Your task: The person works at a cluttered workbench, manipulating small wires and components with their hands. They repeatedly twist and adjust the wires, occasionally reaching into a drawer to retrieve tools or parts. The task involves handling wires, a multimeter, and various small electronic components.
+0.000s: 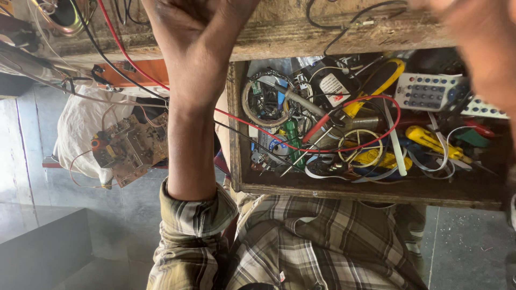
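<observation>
My left hand (200, 37) is raised to the front edge of a worn wooden bench (301, 33), its back toward me and its fingers curled out of sight at the frame's top. A plaid sleeve (188, 225) covers the forearm's lower end. My right hand (484, 45) is a blur at the upper right, over the bench edge and above a grey remote control (430, 91). Below the bench an open wooden drawer (349, 191) holds a green screwdriver (293, 142), a yellow screwdriver (430, 140) and a looping red wire (371, 99).
A bare circuit board (131, 147) hangs on wires left of my left arm, in front of a white bag (80, 123). A speaker (64, 13) sits on the bench at top left. Red and black wires trail across the bench. Grey floor lies below.
</observation>
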